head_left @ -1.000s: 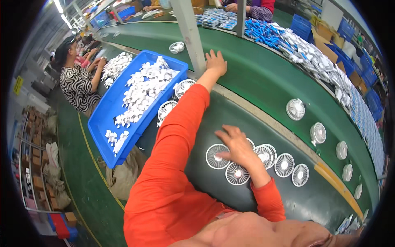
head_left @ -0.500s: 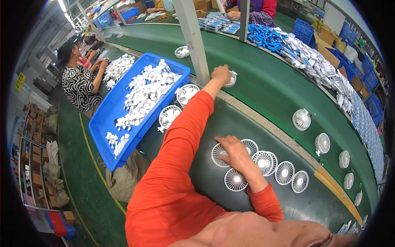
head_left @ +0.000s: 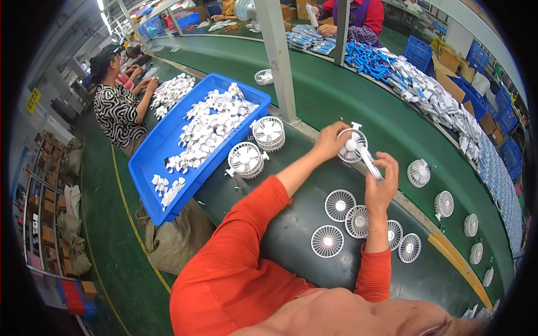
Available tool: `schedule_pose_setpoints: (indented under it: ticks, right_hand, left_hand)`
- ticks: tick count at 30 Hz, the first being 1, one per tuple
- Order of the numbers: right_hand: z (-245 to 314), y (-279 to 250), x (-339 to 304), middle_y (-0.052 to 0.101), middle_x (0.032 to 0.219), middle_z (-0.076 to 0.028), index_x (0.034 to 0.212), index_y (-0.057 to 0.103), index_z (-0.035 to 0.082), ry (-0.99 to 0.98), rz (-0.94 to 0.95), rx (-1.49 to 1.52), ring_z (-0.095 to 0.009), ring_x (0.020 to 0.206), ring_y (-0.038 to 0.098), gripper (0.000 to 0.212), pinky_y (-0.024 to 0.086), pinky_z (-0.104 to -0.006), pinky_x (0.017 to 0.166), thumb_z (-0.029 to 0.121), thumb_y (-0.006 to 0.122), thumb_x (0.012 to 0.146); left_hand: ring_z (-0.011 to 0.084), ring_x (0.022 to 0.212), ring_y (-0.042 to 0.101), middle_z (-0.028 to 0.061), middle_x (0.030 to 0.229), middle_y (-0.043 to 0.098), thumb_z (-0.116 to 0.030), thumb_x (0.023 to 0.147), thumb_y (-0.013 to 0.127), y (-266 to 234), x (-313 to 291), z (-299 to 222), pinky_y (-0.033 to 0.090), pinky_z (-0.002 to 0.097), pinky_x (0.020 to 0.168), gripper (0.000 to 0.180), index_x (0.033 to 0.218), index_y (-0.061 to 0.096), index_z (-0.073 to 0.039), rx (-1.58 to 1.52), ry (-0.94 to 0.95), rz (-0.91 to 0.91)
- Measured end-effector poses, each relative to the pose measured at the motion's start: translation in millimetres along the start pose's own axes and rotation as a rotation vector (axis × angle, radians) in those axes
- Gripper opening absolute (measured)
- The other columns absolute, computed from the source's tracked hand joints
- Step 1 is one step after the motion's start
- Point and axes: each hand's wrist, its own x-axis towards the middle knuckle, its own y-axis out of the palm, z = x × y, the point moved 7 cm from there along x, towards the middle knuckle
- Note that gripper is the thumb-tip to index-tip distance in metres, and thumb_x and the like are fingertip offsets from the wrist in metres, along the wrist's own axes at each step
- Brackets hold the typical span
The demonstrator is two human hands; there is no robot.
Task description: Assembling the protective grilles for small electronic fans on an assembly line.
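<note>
Two hands meet over the belt (head_left: 336, 101) just past the grey post (head_left: 278, 61): the left hand (head_left: 329, 141) pinches the rim of a small white fan (head_left: 352, 147) held in the air above the belt's near edge, and the right hand (head_left: 381, 180) is closed round its handle from below, so both are grasping the same fan. To do this step well, I judge the left fingers should stay on the rim, clear of the blades, while the right keeps the handle steady and square to the head, so a grille can seat evenly. One blue tray (head_left: 162, 151) sits at the belt's near left edge, heaped with white blade pieces too many to count, and one other blue bin (head_left: 417, 53) stands across the belt at the far right. One tan sack (head_left: 174, 238) slumps on the floor under the tray. Two stacks of fan cages (head_left: 268, 133) stand between the tray and the post, with one lone cage (head_left: 263, 77) farther up the belt. Five flat grilles (head_left: 339, 205) lie on the dark mat below the hands. About five finished fans (head_left: 418, 172) ride along the belt's right side, though more may lie hidden toward the rim
</note>
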Motion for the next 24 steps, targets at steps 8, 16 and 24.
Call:
schedule_pose_setpoints:
  ticks: [8, 16, 24]
  right_hand:
    - [20.1, 46.2, -18.4, 0.042, 0.138, -0.024, 0.091, 0.05, 0.005, -0.132, 0.325, -0.068, -0.044, 0.127, 0.039, 0.037, 0.034, -0.0494, 0.104, 0.004, 0.076, 0.064]
    - [17.5, 49.8, -21.7, 0.043, 0.134, -0.024, 0.11, 0.055, 0.004, -0.01, 0.47, -0.005, -0.041, 0.121, 0.043, 0.05, 0.037, -0.0493, 0.1, 0.018, 0.078, 0.068]
    - [11.7, 63.1, -33.6, 0.033, 0.143, -0.024, 0.138, 0.042, 0.011, -0.033, 0.468, 0.004, -0.042, 0.128, 0.036, 0.076, 0.03, -0.0489, 0.106, 0.059, 0.058, 0.081]
  left_hand:
    - [0.0187, 0.1, 0.063, 0.0098, 0.113, 0.062, -0.03, 0.097, 0.052, 30.9, -75.7, -1.9, 0.053, 0.0341, 0.085, 0.034, 0.12, 0.053, -0.005, -1.288, -0.548, 0.074]
    - [0.0227, 0.11, 0.058, 0.0103, 0.118, 0.06, -0.046, 0.1, 0.037, 35.5, -101.3, -18.5, 0.049, 0.0406, 0.095, 0.048, 0.126, 0.05, -0.008, -1.516, -0.75, 0.099]
    - [0.0185, 0.101, 0.06, 0.0057, 0.111, 0.061, -0.027, 0.1, 0.044, 15.8, -101.5, -26.3, 0.051, 0.0344, 0.087, 0.03, 0.121, 0.052, -0.008, -1.38, -0.672, -0.126]
